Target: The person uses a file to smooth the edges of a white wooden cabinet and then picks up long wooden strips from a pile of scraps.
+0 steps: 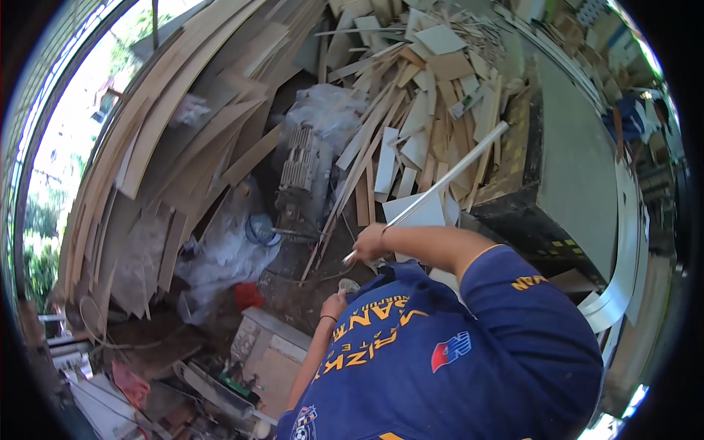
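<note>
On the far left, long brown boards [165, 95] lean in a loose stack, with crumpled clear plastic [227, 271] near their lower ends. To the right of the plastic stands a dusty, ribbed grey motor [299, 165]; nearer lies a small red thing [248, 295], its kind hard to make out.

The left hand [335, 303] is next, low and near, its fingers bent beside a small, pale, round thing [347, 284]. Whether they grip it I cannot tell. Farther and a little to the right, the right hand [370, 243] is closed around a rod [447, 178] close to its near end.

The rod is slim, straight and smooth, pale silvery white; metal or plastic, I cannot say. Its long axis runs diagonally from near left to far right, the short end poking out past the fingers and the long end reaching up in front of a heap of wood scraps [440, 88]. The fist hides the part it holds.

Farther right sits a large grey-green box [579, 154]. A dark blue shirt [513, 352] covers much of the near right, cut off at the lower edge.
</note>
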